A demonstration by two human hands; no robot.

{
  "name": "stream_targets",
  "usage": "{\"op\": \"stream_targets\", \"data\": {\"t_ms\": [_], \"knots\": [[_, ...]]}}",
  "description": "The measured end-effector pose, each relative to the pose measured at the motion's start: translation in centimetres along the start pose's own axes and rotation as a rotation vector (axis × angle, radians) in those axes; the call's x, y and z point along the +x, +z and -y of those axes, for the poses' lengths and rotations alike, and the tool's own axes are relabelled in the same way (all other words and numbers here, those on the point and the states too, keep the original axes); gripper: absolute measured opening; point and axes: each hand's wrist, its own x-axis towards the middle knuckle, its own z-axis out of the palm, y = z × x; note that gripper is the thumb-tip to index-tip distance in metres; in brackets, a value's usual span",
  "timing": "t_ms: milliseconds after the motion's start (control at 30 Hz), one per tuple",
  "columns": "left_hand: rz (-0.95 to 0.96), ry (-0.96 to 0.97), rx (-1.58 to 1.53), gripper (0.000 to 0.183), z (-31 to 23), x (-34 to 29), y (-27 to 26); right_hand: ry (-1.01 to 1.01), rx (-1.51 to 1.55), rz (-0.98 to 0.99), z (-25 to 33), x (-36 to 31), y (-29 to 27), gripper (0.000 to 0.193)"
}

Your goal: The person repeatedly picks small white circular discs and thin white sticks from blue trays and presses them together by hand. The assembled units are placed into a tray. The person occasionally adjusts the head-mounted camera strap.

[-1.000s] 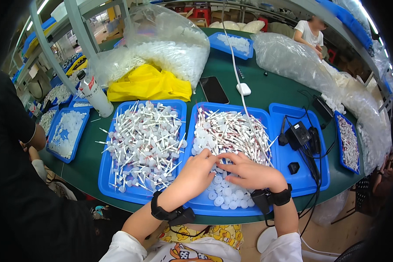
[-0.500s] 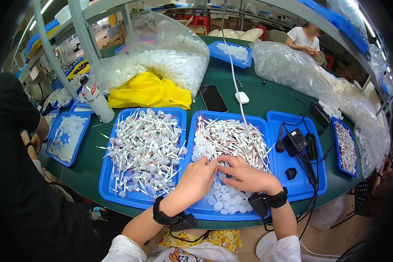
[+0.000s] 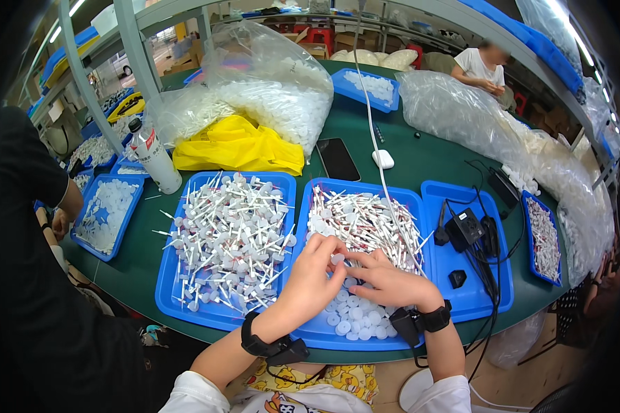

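My left hand point(image 3: 313, 274) pinches a small translucent white plastic disc point(image 3: 337, 259) between thumb and fingers. My right hand point(image 3: 387, 281) meets it fingertip to fingertip, its fingers bent together; whatever it grips is hidden. Both are above the middle blue tray point(image 3: 308, 330). The far part of that tray holds a heap of thin white sticks point(image 3: 372, 219) with reddish bits. Loose white discs point(image 3: 357, 316) lie in its near part, below my hands. To the left, another blue tray point(image 3: 165, 292) is heaped with sticks that have discs on their ends.
At right, a blue tray point(image 3: 430, 193) holds black adapters point(image 3: 465, 228) and cables. A white cable point(image 3: 379, 158) hangs across the middle tray. Behind stand a yellow bag point(image 3: 238, 148), a phone point(image 3: 338, 160), a bottle point(image 3: 155, 160) and large clear bags point(image 3: 275, 82). A person point(image 3: 31, 241) is at left.
My left hand has turned and its fingers have lifted slightly, so a disc now shows in its pinch. My right hand has hardly moved.
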Motion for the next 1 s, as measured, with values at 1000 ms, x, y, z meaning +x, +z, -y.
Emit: {"op": "stream_targets", "data": {"t_ms": [1000], "knots": [[-0.202, -0.25, -0.708, 0.023, -0.5, 0.7, -0.7, 0.05, 0.847, -0.466, 1.6, 1.1, -1.3, 0.045]]}}
